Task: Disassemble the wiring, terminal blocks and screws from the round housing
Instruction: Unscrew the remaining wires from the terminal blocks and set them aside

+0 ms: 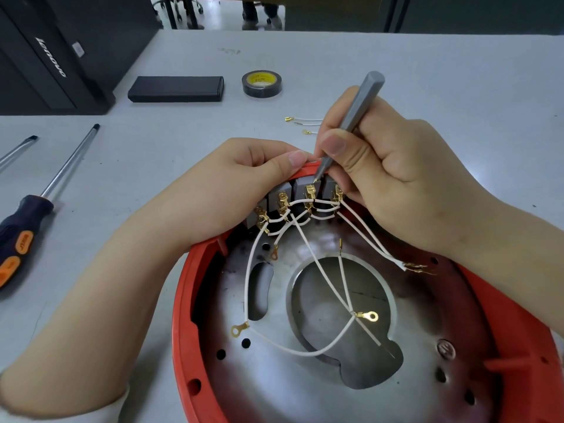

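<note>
At the round housing's (183, 300) far rim, our left hand (244, 184) clamps the terminal blocks (300, 187); our right hand (381, 166) grips tweezers (357, 111) probing a connector (310, 190). A slip could gouge terminals or snap wiring (323, 282).

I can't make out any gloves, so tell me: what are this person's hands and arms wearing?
Nothing on the hands: the left hand and right hand are bare, with no gloves, rings or watch showing. Both forearms are uncovered too. Only a pale sleeve edge shows at the left arm's bottom corner.
</note>
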Tool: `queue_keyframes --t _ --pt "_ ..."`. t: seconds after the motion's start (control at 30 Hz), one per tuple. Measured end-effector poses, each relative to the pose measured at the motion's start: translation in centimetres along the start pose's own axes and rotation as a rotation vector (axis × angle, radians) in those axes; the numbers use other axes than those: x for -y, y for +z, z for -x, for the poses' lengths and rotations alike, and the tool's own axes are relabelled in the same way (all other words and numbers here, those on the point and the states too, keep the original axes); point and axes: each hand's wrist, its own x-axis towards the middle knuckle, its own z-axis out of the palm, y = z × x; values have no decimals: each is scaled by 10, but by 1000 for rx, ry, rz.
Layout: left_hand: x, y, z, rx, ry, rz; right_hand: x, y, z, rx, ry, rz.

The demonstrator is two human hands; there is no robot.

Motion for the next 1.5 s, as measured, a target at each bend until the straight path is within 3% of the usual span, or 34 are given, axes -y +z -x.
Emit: queue_keyframes --t 0.67,0.87,1.13,1.5 --pt "-4 0 2 -1 5 -1 -7 0 -34 130 305 -282" --pt "-3 0 2 -4 9 9 -3 1 -10 12 113 -191" --pt "-2 1 1 -21 16 -45 -1 0 -3 7 -86 37" --pt "-1 1 0 -3 22 -32 -3 1 0 5 -109 176"
